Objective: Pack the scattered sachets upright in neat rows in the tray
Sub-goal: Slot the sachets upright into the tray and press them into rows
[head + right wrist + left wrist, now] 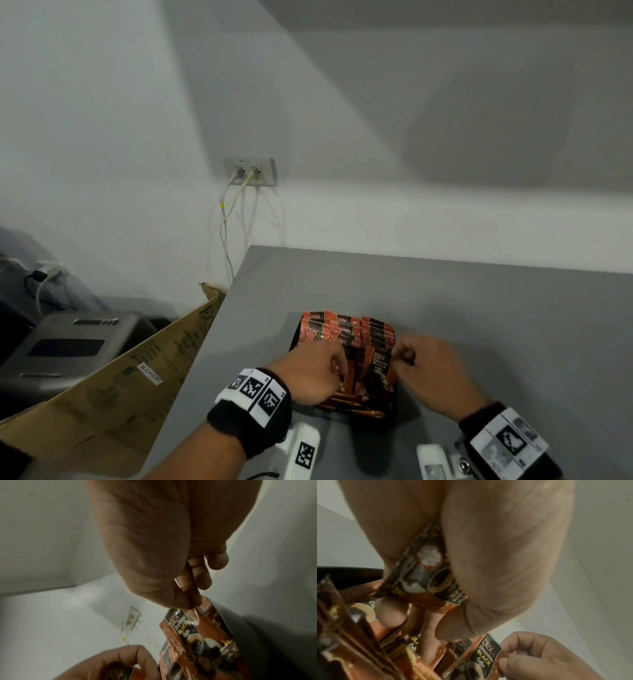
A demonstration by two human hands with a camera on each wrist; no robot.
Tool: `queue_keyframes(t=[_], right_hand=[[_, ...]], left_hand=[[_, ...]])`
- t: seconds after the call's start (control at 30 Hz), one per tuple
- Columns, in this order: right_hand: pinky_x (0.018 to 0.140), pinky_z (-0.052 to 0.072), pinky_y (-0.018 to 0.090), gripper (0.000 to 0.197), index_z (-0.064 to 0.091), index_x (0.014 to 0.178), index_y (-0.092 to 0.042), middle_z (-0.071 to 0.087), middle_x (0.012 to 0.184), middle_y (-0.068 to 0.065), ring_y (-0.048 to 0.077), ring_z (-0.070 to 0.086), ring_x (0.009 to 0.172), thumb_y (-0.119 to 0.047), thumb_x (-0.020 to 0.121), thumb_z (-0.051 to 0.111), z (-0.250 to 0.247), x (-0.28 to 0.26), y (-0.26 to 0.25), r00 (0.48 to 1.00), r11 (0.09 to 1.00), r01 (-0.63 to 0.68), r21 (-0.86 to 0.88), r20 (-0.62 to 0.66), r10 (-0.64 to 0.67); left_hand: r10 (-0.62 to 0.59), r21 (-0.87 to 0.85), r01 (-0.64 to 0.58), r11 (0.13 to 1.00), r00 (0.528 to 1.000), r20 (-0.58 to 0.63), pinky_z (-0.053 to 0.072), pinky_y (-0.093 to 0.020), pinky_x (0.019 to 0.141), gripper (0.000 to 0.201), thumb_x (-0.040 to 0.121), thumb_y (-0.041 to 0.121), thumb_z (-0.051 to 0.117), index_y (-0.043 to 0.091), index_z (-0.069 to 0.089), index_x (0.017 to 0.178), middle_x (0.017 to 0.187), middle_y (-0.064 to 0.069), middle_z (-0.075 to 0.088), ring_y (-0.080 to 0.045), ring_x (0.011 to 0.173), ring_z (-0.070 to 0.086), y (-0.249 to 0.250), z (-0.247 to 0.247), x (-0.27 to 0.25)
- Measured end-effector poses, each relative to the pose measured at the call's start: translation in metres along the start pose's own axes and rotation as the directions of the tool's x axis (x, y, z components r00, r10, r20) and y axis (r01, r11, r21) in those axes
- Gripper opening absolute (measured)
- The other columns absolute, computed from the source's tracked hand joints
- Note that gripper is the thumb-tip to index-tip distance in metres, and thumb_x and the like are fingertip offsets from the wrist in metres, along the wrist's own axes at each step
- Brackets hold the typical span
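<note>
Right hand (pixel 419 365) pinches a sachet (pixel 381 368) upright by its top edge for insertion; left hand (pixel 313 371) grips another sachet (pixel 426 577) (tray (pixel 294 337) nearly full).

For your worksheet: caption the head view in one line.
Both hands, left hand and right hand, slot sachets into the tray.

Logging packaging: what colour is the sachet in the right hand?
Orange-brown with a black label panel; left wrist view.
</note>
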State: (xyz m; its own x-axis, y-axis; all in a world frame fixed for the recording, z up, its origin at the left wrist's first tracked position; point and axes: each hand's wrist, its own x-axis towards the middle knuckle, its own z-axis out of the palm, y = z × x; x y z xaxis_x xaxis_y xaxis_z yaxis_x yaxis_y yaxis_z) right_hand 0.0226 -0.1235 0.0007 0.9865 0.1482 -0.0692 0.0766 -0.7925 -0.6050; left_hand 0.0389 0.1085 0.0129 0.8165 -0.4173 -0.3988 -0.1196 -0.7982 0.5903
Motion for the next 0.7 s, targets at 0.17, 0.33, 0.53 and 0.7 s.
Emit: queue_keyframes(t=[0.17, 0.33, 0.53, 0.7], right_hand=[[0.063, 0.052, 0.022, 0.011, 0.060, 0.082, -0.027, 0.064, 0.081, -0.008, 0.005, 0.060, 0.070, -0.017, 0.088, 0.060, 0.020, -0.006, -0.005, 0.999, 0.992, 0.000, -0.123, 0.049, 0.006], [0.079, 0.039, 0.017, 0.023, 0.054, 0.104, -0.032, 0.049, 0.108, -0.013, 0.006, 0.046, 0.098, -0.024, 0.084, 0.063, 0.026, -0.013, -0.003, 0.998, 0.987, 0.039, -0.156, 0.046, -0.032], [0.091, 0.034, 0.010, 0.030, 0.057, 0.120, -0.033, 0.043, 0.114, -0.020, 0.000, 0.040, 0.109, -0.032, 0.091, 0.065, 0.029, -0.021, -0.003, 0.990, 0.981, 0.111, -0.161, 0.102, -0.095], [0.075, 0.038, 0.005, 0.027, 0.060, 0.107, -0.040, 0.056, 0.103, -0.023, -0.003, 0.055, 0.092, -0.024, 0.089, 0.072, 0.018, -0.018, -0.016, 0.995, 0.989, 0.098, 0.114, -0.021, -0.096]], left_hand=[[-0.004, 0.046, 0.001, 0.999, 0.998, 0.060, 0.042, -0.017, 0.061, 0.030, 0.087, 0.015, 0.058, 0.026, 0.064, 0.115, 0.097, 0.013, 0.060, -0.004, 0.081, 0.057, 0.003, -0.002, -0.006], [0.031, 0.139, -0.040, 0.990, 0.997, 0.066, 0.050, -0.022, 0.072, 0.043, 0.079, 0.009, 0.064, 0.025, 0.062, 0.118, 0.108, 0.009, 0.059, -0.012, 0.097, 0.058, -0.001, -0.009, -0.011], [0.024, -0.030, -0.026, 0.999, 0.998, -0.057, 0.056, -0.030, 0.087, 0.043, 0.084, 0.001, 0.054, 0.024, 0.067, 0.118, 0.111, 0.010, 0.060, -0.012, 0.100, 0.062, -0.005, -0.009, -0.011], [-0.019, -0.515, -0.056, 0.855, 0.990, -0.138, 0.057, -0.055, 0.090, 0.041, 0.088, 0.005, 0.059, 0.031, 0.065, 0.120, 0.116, -0.007, 0.066, -0.021, 0.083, 0.075, -0.009, -0.013, -0.009]])
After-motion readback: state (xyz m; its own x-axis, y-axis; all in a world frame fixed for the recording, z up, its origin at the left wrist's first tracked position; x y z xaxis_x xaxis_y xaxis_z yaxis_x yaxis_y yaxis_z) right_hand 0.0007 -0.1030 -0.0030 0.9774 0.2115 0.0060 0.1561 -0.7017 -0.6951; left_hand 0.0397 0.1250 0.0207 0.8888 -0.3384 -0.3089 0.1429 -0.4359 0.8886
